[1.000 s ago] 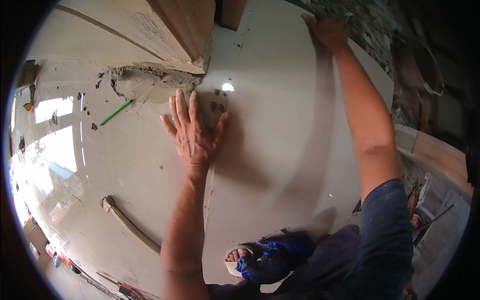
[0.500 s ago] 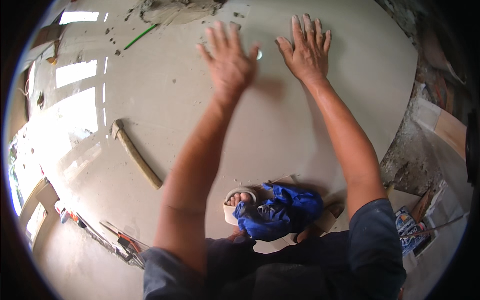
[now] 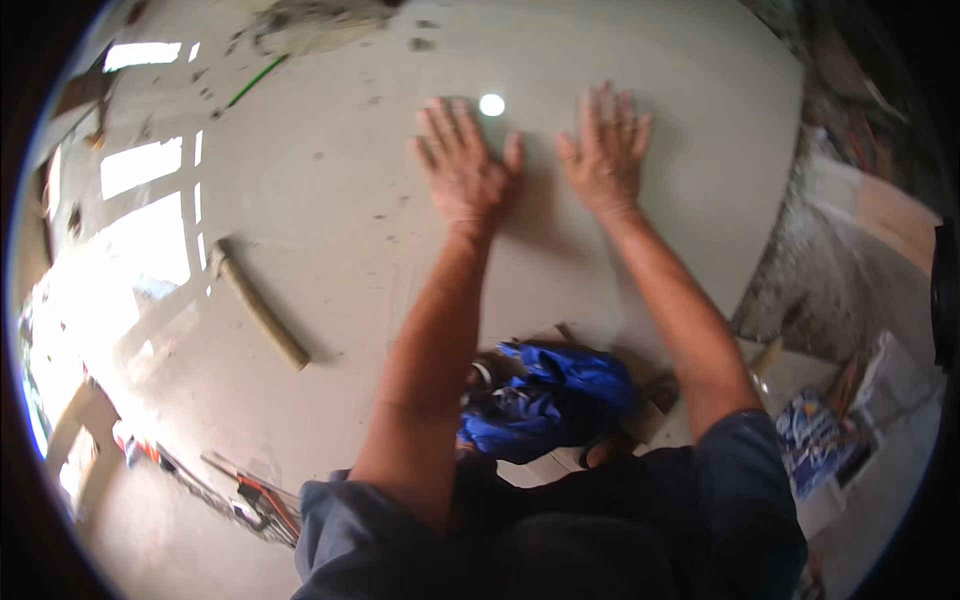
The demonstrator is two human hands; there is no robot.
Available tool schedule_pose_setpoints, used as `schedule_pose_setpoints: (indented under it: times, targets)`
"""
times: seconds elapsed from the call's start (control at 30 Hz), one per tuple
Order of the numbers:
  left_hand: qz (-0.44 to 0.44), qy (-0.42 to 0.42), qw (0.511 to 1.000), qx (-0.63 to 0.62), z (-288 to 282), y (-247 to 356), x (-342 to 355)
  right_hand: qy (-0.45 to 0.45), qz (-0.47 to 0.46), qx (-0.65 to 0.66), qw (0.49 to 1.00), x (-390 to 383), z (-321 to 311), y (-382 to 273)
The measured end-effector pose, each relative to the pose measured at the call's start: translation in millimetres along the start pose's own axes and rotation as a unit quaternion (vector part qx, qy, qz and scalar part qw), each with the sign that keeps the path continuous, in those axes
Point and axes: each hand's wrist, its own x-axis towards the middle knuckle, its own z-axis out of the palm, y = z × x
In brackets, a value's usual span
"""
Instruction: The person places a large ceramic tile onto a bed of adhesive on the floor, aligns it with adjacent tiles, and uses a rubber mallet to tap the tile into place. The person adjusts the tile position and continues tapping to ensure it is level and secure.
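Both my arms reach forward over a glossy grey tiled surface (image 3: 360, 270). My left hand (image 3: 467, 165), palm down with the fingers spread, is over the tile and holds nothing. To its right, my right hand (image 3: 605, 150) is also palm down with its fingers apart, slightly blurred. Whether either palm presses on the tile cannot be told for certain. A bright round reflection shows between the hands. On the left lies a hammer (image 3: 262, 310) with a pale wooden handle. A thin green stick (image 3: 257, 82) lies farther off, near a smear of grey mortar (image 3: 315, 28).
Blue cloth (image 3: 550, 400) bunches by my feet. Rough debris-strewn ground (image 3: 790, 250) borders the tile's right edge, with a printed bag (image 3: 812, 440) at lower right. Long tools with orange parts (image 3: 262, 500) lie at lower left. Dark crumbs dot the far tile.
My right hand has drawn back toward me, and my left hand has come slightly nearer too. The whole view has shifted a little, so the hammer and green stick appear farther left.
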Motion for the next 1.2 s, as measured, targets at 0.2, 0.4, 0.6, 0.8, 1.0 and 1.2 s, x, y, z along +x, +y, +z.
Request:
schedule_pose_setpoints:
  times: [0.2, 0.4, 0.6, 0.8, 1.0, 1.2]
  targets:
    - [0.013, 0.030, 0.999, -0.003, 19, -6, 2, -0.226, -0.080, 0.120, 0.963, -103, -88, 3]
    - [0.042, -0.016, 0.999, 0.007, 9, -10, -40, -0.330, 0.102, 0.021, 0.938, -269, -313, 186]
    - [0.086, -0.043, 0.995, 0.033, 8, 1, -137, -0.042, 0.532, -0.070, 0.842, -424, -349, 271]
    - [-0.027, -0.096, 0.995, 0.012, -6, 57, -147, -0.030, 0.424, -0.029, 0.905, -426, -258, 222]
    - [0.023, -0.064, 0.997, -0.020, -5, 101, -100, -0.008, 0.173, -0.015, 0.985, -249, -206, 205]
    - [0.039, -0.089, 0.995, 0.015, -2, 101, -99, -0.183, 0.132, 0.038, 0.973, -195, -155, 183]
